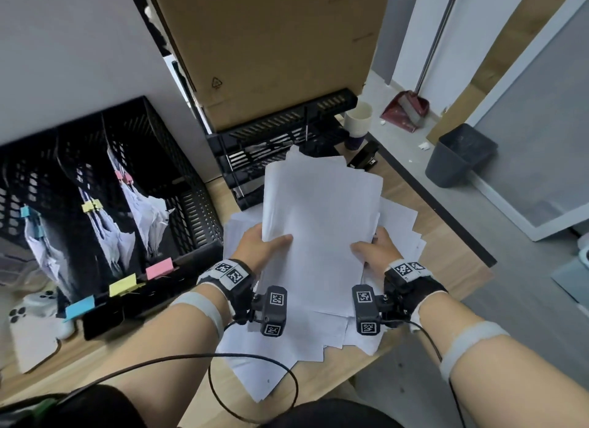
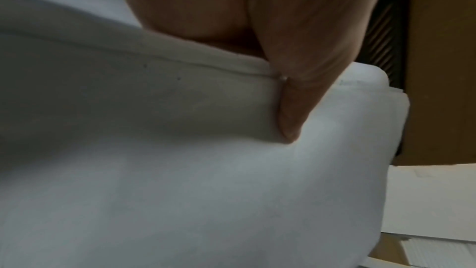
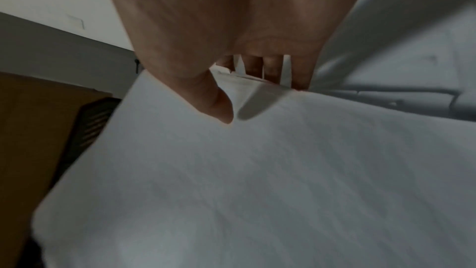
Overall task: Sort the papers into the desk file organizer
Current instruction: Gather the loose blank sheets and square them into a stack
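Both hands, left hand [image 1: 263, 247] and right hand [image 1: 377, 252], grip a paper stack [image 1: 318, 217]; file organizer [image 1: 105, 204] left, letter tray [image 1: 274, 140] behind.

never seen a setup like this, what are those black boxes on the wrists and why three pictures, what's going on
No machine here: a person works with two bare hands. The black boxes with square patterns are small cameras strapped to the wrists. The big picture comes from a camera on the head, looking down; the two dim close-ups come from the wrist cameras, looking along each hand.

The left hand and the right hand together hold a stack of white sheets, thumbs on top. More loose papers lie spread on the wooden desk beneath.

To the left stands a black mesh file organizer, its slots marked with blue, yellow and pink labels and already holding clipped papers. Behind are a black letter tray, a cardboard box and a paper cup.
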